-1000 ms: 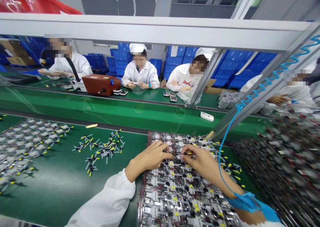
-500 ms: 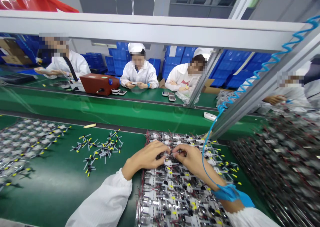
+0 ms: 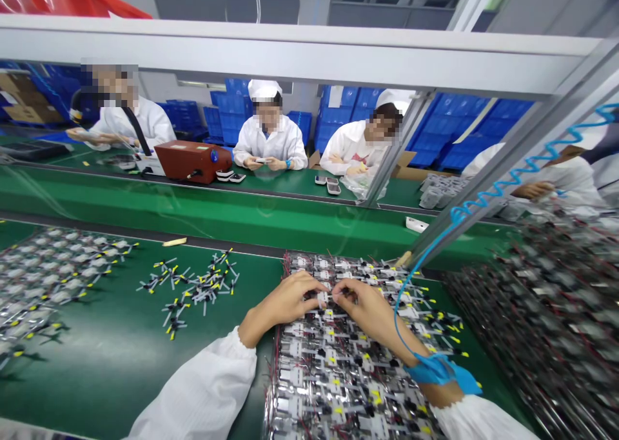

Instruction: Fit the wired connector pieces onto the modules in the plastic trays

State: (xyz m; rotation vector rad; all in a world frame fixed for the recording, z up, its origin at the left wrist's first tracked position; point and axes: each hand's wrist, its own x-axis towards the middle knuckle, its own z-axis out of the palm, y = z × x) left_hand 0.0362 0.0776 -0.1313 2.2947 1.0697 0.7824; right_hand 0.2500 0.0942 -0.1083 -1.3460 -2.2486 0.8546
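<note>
My left hand (image 3: 293,299) rests over the far part of a tray (image 3: 269,388) packed with small electronic assemblies. Its thumb and fingers curve around a small part there that I cannot make out. Facing it, my right hand (image 3: 362,304) is closed in a pinch, its fingertips close to those of the left. Whatever sits in that pinch is hidden. Rows of white and metallic assemblies (image 3: 333,377) with thin red wires and yellow-tipped grey pieces surround both hands. A blue wrist strap (image 3: 442,372) circles my right wrist, its coiled cord (image 3: 522,169) running up to the right.
Loose yellow-tipped grey pieces (image 3: 206,282) lie left of the tray on the green table (image 3: 120,369). More assemblies (image 3: 58,285) stand at far left. Stacked trays (image 3: 546,311) rise at right. A metal post (image 3: 440,227) and crossbar (image 3: 290,53) stand ahead; co-workers sit beyond.
Both hands stay at nearly the same spot, with small finger shifts. The right wrist has moved slightly, and the blue cord now hangs farther right. The view has shifted a little.
</note>
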